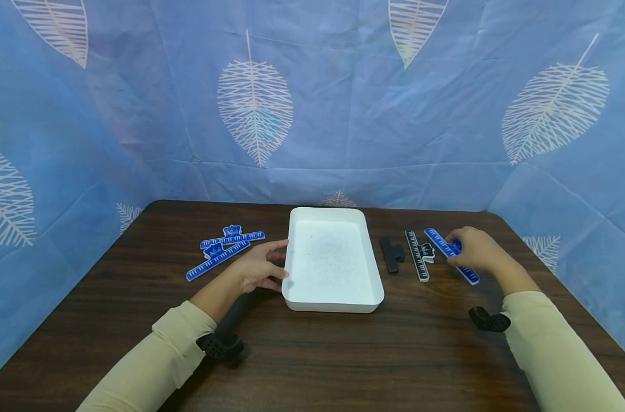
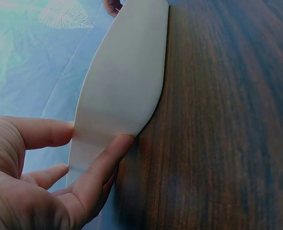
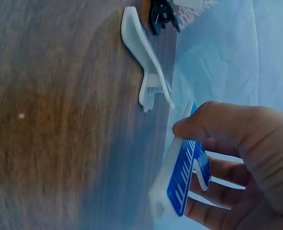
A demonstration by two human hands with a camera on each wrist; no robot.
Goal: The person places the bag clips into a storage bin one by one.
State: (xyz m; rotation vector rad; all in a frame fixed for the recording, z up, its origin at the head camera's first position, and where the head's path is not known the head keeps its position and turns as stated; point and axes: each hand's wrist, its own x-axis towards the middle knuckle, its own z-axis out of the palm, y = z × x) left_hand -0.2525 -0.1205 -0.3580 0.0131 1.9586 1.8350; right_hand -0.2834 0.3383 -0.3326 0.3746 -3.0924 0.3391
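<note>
Between the hands lies a white rectangular tray [image 1: 334,252]. My left hand [image 1: 258,268] touches its left outer wall, fingers fairly straight; the left wrist view shows fingertips along the wall [image 2: 122,72]. On the right, my right hand [image 1: 474,249] pinches a blue sheet-music clip [image 1: 468,275] with a piano-key print, thumb on one side and fingers on the other. In the right wrist view this clip [image 3: 182,177] is tilted, with the thumb across its edge. Just left of it lies a black piano-key clip [image 1: 417,257] with a white border.
A plain black clip [image 1: 390,255] lies close to the tray's right side. Two more blue piano-key clips, a rear one [image 1: 240,238] and a front one [image 1: 218,260], lie left of the tray. A blue leaf-patterned cloth [image 1: 322,131] hangs behind the dark wooden table [image 1: 333,360].
</note>
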